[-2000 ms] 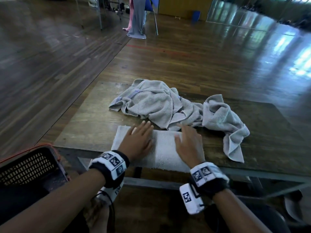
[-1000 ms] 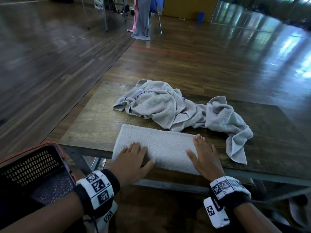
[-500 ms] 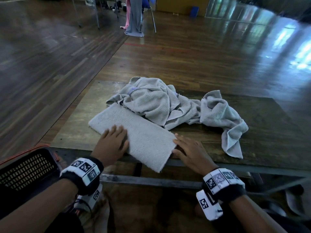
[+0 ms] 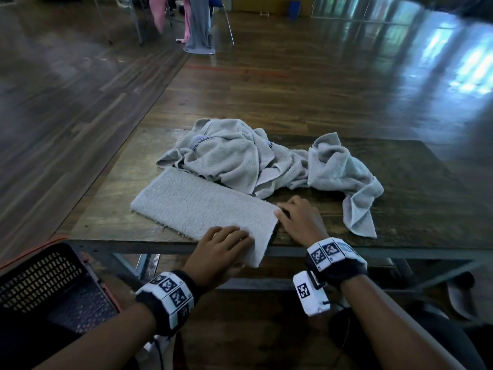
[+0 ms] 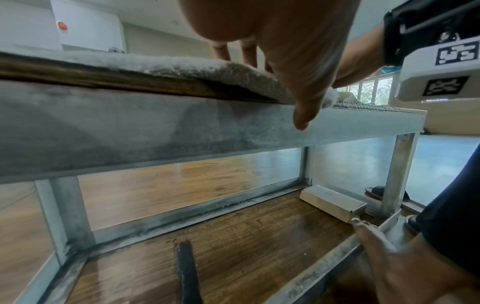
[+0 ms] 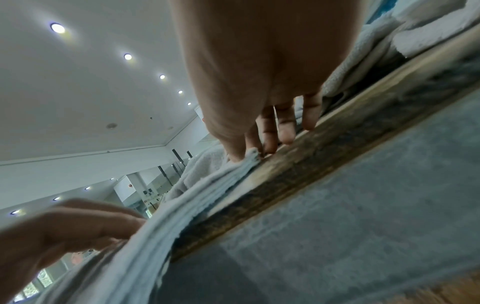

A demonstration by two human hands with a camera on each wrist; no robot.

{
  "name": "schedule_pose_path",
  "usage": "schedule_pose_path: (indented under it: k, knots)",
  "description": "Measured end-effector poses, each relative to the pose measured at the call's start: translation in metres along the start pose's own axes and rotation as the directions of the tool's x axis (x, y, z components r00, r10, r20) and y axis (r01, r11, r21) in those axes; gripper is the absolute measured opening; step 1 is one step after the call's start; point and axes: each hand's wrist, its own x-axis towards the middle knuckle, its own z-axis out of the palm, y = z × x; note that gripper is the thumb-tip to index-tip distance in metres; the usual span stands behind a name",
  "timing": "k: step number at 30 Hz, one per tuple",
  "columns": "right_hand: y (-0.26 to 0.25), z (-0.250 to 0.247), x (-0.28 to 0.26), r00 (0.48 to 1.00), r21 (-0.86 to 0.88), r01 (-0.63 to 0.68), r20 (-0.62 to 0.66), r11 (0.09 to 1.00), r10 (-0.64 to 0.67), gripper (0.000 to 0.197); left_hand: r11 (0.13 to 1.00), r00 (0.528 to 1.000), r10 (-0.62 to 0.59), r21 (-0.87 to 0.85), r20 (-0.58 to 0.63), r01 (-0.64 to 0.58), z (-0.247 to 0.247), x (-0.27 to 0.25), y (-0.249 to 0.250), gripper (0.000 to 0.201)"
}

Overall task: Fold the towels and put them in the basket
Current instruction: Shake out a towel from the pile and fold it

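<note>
A folded grey towel [image 4: 202,204] lies slantwise on the wooden table [image 4: 426,196], and its near end hangs over the front edge. My left hand [image 4: 229,239] grips that overhanging end, fingers curled on top and thumb down at the edge [image 5: 301,115]. My right hand [image 4: 282,212] pinches the towel's right corner [image 6: 249,156], with its other fingers resting on the tabletop. Behind lies a crumpled heap of grey towels [image 4: 240,156], one trailing to the right [image 4: 344,172]. The black basket [image 4: 48,279] with an orange rim stands on the floor at lower left.
Under the table is a lower shelf with a small cardboard box [image 5: 332,203], and my bare foot [image 5: 374,236] is beside it. Cloths [image 4: 197,22] hang on a rack and chair far behind. Bare tabletop shows at the right and left of the towels.
The folded towel has swung from lying along the front edge to lying slantwise. My left hand moved from its left part to the near overhanging end. My right hand stays at the right corner.
</note>
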Motion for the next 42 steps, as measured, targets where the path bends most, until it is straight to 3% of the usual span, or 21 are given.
schedule_pose_path:
  k: [3,6,9,11,14,16,19,21,23,26,31,33,37,39,42]
  knots:
    - [-0.002,0.0,0.007,1.0,-0.015,-0.012,0.026,1.0,0.012,0.037,1.0,0.998,-0.023,-0.007,-0.066,0.023,0.001,0.009,0.004,0.055]
    - [-0.002,-0.002,0.013,0.999,0.006,-0.009,0.033,1.0,0.009,0.03,0.999,0.984,0.024,-0.027,-0.175,-0.029,0.0,0.014,0.008,0.034]
    - [0.003,-0.005,0.013,0.996,0.131,-0.067,0.065,0.989,0.058,0.018,0.995,0.97,0.066,-0.06,-0.234,-0.083,-0.006,0.014,0.016,0.026]
    - [0.008,-0.011,0.01,0.986,0.309,-0.137,0.132,0.941,0.1,0.012,0.993,0.96,0.063,-0.082,-0.273,-0.088,-0.012,0.013,0.022,0.023]
    - [0.014,-0.029,0.001,0.983,0.573,-0.175,0.148,0.8,0.109,0.004,0.977,0.926,0.001,-0.198,-0.378,-0.082,-0.023,0.016,0.036,0.02]
    - [0.019,-0.048,-0.008,0.988,0.735,-0.151,0.129,0.661,0.083,0.006,0.913,0.891,-0.122,-0.401,-0.437,-0.071,-0.036,0.019,0.05,0.018]
    - [0.026,-0.076,-0.023,0.994,0.921,-0.097,0.109,0.378,-0.009,0.014,0.682,0.838,-0.397,-0.731,-0.375,-0.004,-0.055,0.021,0.066,0.014]
    - [0.029,-0.087,-0.032,0.99,0.978,-0.081,0.101,0.191,-0.1,0.017,0.526,0.804,-0.527,-0.848,-0.276,0.054,-0.06,0.02,0.068,0.011]
    - [0.027,-0.088,-0.036,0.977,0.99,-0.094,0.112,0.106,-0.18,0.031,0.433,0.776,-0.589,-0.899,-0.225,0.068,-0.06,0.018,0.062,0.007]
    - [0.01,-0.078,-0.029,0.983,0.977,-0.07,0.102,0.204,-0.153,0.037,0.366,0.725,-0.666,-0.924,-0.175,0.113,-0.054,0.012,0.047,0.005]
    - [-0.022,-0.061,0.007,0.993,0.939,-0.044,0.078,0.34,-0.089,0.017,0.199,0.599,-0.798,-0.966,-0.062,0.166,-0.046,-0.004,0.018,0.009]
    - [-0.033,-0.05,0.024,0.991,0.927,-0.063,0.102,0.37,-0.086,0.013,0.226,0.577,-0.815,-0.947,-0.056,0.227,-0.044,-0.011,0.005,0.009]
    - [-0.052,-0.027,0.055,0.997,0.81,-0.011,0.056,0.586,-0.059,0.011,0.248,0.532,-0.847,-0.897,-0.017,0.366,-0.034,-0.02,-0.019,0.016]
    - [-0.06,-0.016,0.066,0.998,0.757,-0.01,0.048,0.653,-0.041,0.007,0.278,0.506,-0.863,-0.849,-0.015,0.45,-0.028,-0.022,-0.029,0.021]
    - [-0.074,-0.003,0.078,0.997,0.624,0.002,0.058,0.781,-0.049,0.007,0.309,0.498,-0.867,-0.795,-0.009,0.522,-0.021,-0.024,-0.037,0.024]
